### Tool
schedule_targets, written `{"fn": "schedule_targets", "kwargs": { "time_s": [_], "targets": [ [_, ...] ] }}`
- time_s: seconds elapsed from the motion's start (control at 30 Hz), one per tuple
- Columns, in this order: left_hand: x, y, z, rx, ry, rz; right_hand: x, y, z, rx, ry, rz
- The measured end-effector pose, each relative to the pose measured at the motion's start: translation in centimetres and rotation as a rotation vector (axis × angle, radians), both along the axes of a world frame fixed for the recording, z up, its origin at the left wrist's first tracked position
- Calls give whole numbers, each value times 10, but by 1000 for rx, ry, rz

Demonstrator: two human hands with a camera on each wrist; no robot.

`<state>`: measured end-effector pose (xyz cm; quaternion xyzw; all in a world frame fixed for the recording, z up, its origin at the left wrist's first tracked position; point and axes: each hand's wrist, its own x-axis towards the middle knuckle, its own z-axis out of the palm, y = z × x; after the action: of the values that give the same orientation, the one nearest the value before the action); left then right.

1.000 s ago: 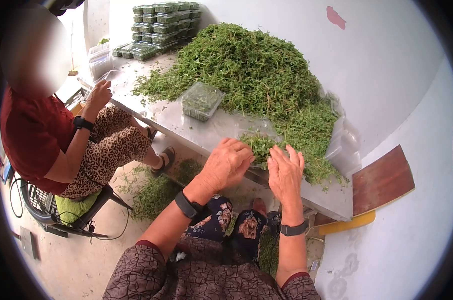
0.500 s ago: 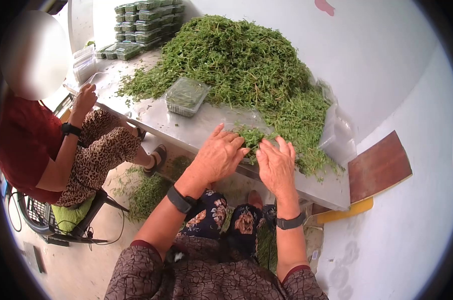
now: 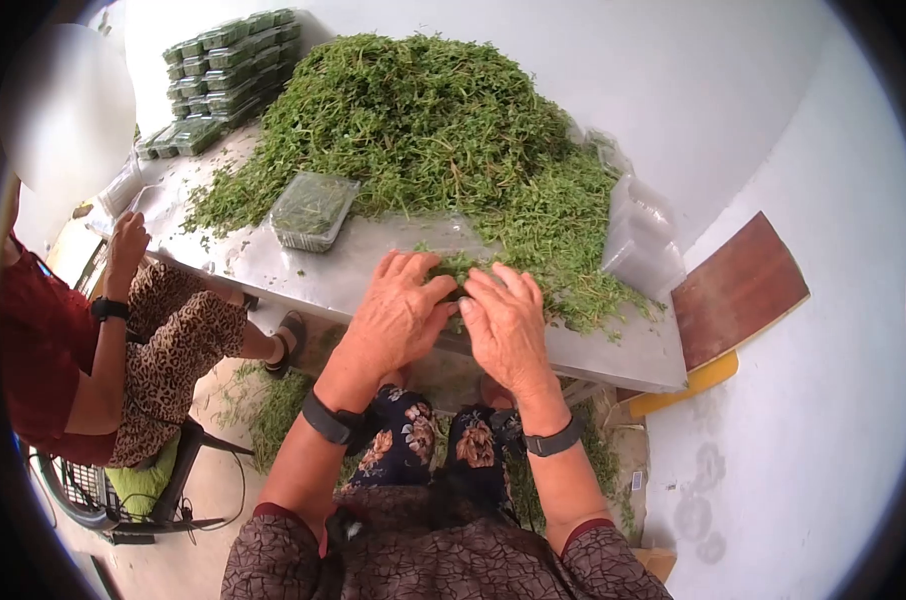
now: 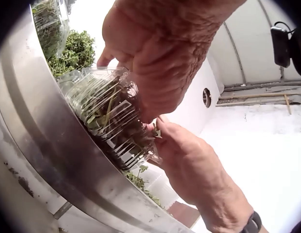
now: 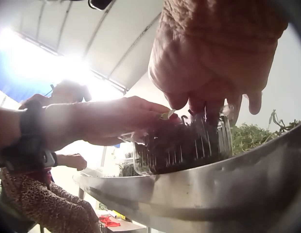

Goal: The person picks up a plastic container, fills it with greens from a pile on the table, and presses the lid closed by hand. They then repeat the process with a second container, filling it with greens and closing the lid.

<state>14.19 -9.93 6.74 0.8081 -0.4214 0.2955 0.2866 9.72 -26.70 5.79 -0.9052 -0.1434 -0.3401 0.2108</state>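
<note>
A clear plastic box (image 4: 109,114) full of green sprigs stands at the metal table's front edge; the right wrist view shows the same box (image 5: 182,145) from the side. Over its top lie both hands. The left hand (image 3: 398,310) has its fingers bent down on the greens, thumb toward the middle. Close beside it the right hand (image 3: 505,325) presses on the greens with relaxed fingers, its fingertips dipping inside the rim in the right wrist view. In the head view the hands cover most of this box.
Behind the hands rises a large heap of greens (image 3: 413,125). A closed filled box (image 3: 313,210) sits to the left, with stacked filled boxes (image 3: 228,70) at the back left. Empty clear containers (image 3: 641,235) stand at the right. Another person (image 3: 63,370) sits at the left.
Both hands have closed in over the box, covering more of the greens; the left hand's fingers have moved onto them. The head view has shifted, so the table's things sit further left.
</note>
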Motion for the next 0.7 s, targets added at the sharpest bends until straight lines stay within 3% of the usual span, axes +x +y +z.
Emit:
{"fn": "schedule_targets", "kwargs": {
  "time_s": [0.27, 0.57, 0.7],
  "targets": [
    [2, 2, -7, 1, 56, 164, -4, 2, -6, -43, 38, -91],
    [5, 2, -14, -186, 299, 198, -8, -5, -3, 65, -20, 22],
    [6, -4, -7, -250, 178, 183, -13, 2, 8, -23, -43, 56]
  ]
}}
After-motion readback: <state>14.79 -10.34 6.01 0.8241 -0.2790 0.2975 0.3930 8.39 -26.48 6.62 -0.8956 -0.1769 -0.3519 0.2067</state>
